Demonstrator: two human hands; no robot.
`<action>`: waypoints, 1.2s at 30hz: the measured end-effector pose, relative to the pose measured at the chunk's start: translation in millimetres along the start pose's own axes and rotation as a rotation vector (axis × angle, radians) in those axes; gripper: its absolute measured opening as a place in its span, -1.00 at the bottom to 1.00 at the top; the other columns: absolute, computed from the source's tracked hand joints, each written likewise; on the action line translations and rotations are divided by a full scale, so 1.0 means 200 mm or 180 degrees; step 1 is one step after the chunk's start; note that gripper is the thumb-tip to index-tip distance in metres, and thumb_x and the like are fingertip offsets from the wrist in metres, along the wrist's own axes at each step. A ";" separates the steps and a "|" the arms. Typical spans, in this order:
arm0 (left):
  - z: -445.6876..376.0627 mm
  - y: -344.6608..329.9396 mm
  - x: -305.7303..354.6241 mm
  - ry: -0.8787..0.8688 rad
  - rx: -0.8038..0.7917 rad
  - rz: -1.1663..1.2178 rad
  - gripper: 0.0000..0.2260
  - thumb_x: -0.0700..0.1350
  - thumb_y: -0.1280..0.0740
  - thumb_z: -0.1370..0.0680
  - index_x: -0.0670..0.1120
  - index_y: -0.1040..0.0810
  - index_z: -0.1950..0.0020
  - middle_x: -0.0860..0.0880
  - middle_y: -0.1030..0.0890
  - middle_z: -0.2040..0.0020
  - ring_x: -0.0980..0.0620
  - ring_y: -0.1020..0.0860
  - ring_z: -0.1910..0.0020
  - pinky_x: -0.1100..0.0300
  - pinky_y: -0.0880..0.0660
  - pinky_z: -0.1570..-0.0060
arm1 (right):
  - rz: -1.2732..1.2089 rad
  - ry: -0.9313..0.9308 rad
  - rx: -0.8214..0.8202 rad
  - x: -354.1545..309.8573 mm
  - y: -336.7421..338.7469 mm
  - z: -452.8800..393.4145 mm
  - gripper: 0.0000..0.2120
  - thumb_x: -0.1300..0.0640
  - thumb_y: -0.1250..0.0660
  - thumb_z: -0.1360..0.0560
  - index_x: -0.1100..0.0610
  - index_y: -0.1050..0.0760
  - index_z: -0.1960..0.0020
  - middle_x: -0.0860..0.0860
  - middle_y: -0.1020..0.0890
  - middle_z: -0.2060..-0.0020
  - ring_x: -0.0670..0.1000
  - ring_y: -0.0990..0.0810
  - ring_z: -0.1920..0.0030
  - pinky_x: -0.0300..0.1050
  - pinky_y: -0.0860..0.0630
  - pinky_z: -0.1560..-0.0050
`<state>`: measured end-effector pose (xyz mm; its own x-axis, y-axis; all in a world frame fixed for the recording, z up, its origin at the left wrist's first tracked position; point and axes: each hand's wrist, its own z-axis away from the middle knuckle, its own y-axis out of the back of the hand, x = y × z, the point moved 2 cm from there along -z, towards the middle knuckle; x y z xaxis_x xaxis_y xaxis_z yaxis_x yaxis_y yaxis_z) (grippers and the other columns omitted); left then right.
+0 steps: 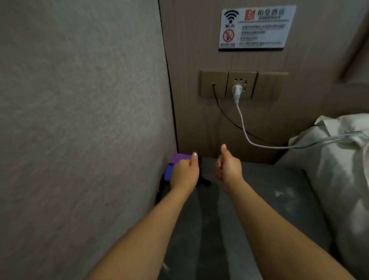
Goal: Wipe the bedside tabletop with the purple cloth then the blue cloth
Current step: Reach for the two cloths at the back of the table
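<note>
The dark grey bedside tabletop (250, 206) runs between the left wall and the bed, with pale dusty smears on it. A folded purple cloth (179, 157) lies in the far left corner against the wall, and a blue cloth (168, 174) lies just in front of it. My left hand (184, 174) hovers over both cloths and hides part of them; its fingers are curled into a fist with the thumb up and nothing in it. Beside it, over the tabletop's far end, my right hand (229, 167) makes the same fist with raised thumb and holds nothing.
A small black object (205, 181) lies on the tabletop behind my left hand. On the back wall, a socket panel (242, 84) carries a white plug and cable (243, 125) and a black cable, both leading right onto the white bedding (347, 168). A Wi-Fi sign (256, 26) hangs above.
</note>
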<state>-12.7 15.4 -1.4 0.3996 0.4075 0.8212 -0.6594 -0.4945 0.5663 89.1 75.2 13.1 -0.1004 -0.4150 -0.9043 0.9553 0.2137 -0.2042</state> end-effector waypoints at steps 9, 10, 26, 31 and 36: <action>-0.05 -0.14 -0.43 -0.0834 -0.0488 -0.2658 -0.39 0.19 0.04 -0.55 -0.07 0.03 -0.52 -0.11 0.00 -0.56 -0.10 0.05 -0.54 -0.03 0.10 -0.50 | 0.3068 0.1489 0.0202 0.13 -0.16 -0.14 -0.72 0.13 -0.11 -0.58 0.21 -0.53 -0.13 0.16 -0.61 -0.07 0.16 -0.55 -0.10 -0.09 -0.45 -0.01; -0.06 -0.14 -0.44 -0.0931 -0.0492 -0.2788 -0.40 0.19 0.03 -0.56 -0.07 0.03 -0.52 -0.11 0.01 -0.56 -0.11 0.06 -0.54 -0.03 0.10 -0.50 | 0.3389 0.1578 -0.0087 0.16 -0.22 -0.18 -0.68 0.13 -0.10 -0.59 0.20 -0.44 -0.27 0.14 -0.51 -0.25 0.13 -0.46 -0.26 -0.08 -0.40 -0.18; -0.08 -0.09 -0.38 -0.1052 -0.0853 -0.2711 -0.43 0.12 -0.11 -0.54 -0.05 -0.10 -0.50 -0.13 -0.12 -0.53 -0.12 0.04 -0.53 -0.06 0.15 -0.49 | 0.5331 0.1303 -0.1513 0.36 -0.44 -0.39 -0.57 0.06 0.11 -0.63 0.08 -0.07 -0.49 0.08 -0.04 -0.52 0.09 0.00 -0.51 0.06 -0.05 -0.49; -0.08 -0.10 -0.38 -0.0945 -0.0815 -0.2574 -0.40 0.16 -0.03 -0.57 -0.11 0.01 -0.51 -0.13 -0.02 -0.55 -0.10 0.05 -0.54 -0.01 0.09 -0.51 | 0.5534 0.1208 -0.1011 0.28 -0.20 -0.38 -0.57 0.09 0.10 -0.64 0.11 -0.08 -0.49 0.06 -0.05 -0.52 0.05 -0.02 -0.51 0.02 -0.05 -0.49; -0.08 -0.10 -0.36 -0.0831 -0.0864 -0.2613 -0.39 0.18 -0.01 -0.57 -0.11 0.01 -0.52 -0.11 0.01 -0.56 -0.08 0.07 -0.54 0.01 0.10 -0.51 | 0.5427 0.1073 -0.0769 0.20 0.03 -0.35 -0.58 0.12 0.10 -0.65 0.14 -0.06 -0.49 0.05 -0.05 -0.52 0.02 -0.02 -0.51 -0.02 -0.03 -0.50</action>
<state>-37.8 8.1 -72.6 0.9208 0.3486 0.1749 -0.2175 0.0868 0.9722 71.7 122.3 -50.6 0.8023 0.5711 -0.1736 -0.0103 0.3041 0.9526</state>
